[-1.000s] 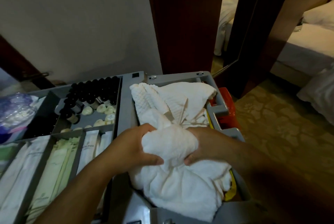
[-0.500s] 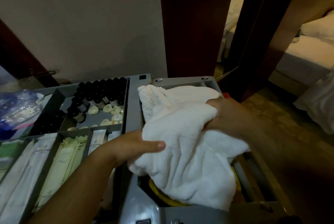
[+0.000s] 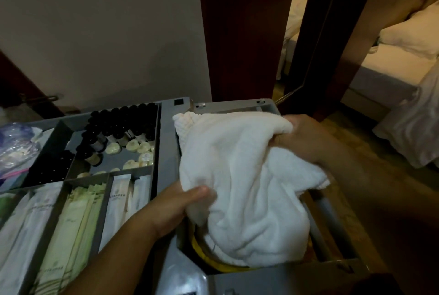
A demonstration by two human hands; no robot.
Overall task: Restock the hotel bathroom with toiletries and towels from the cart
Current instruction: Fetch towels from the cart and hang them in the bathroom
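Observation:
A crumpled white towel [image 3: 242,175] hangs over the right bin of the grey cart [image 3: 268,105]. My left hand [image 3: 180,204] grips its near left edge, thumb on top. My right hand [image 3: 306,137] grips its far right corner and holds it up. The cart's left tray [image 3: 156,142] holds small dark-capped bottles [image 3: 123,126], round soaps [image 3: 137,146] and long white and pale green sachets [image 3: 71,223]. The towel's lower part drops into the bin and hides what is under it.
A yellow rim [image 3: 213,260] shows in the bin under the towel. A plastic bag [image 3: 14,147] lies at the tray's far left. Behind the cart are a pale wall [image 3: 107,33] and a dark door frame [image 3: 244,28]; a bed [image 3: 392,57] shows through the doorway at right.
Both hands have lifted and spread the towel: the right hand moved up and to the right with a corner, the left hand stayed at the near edge. The view shifted slightly left.

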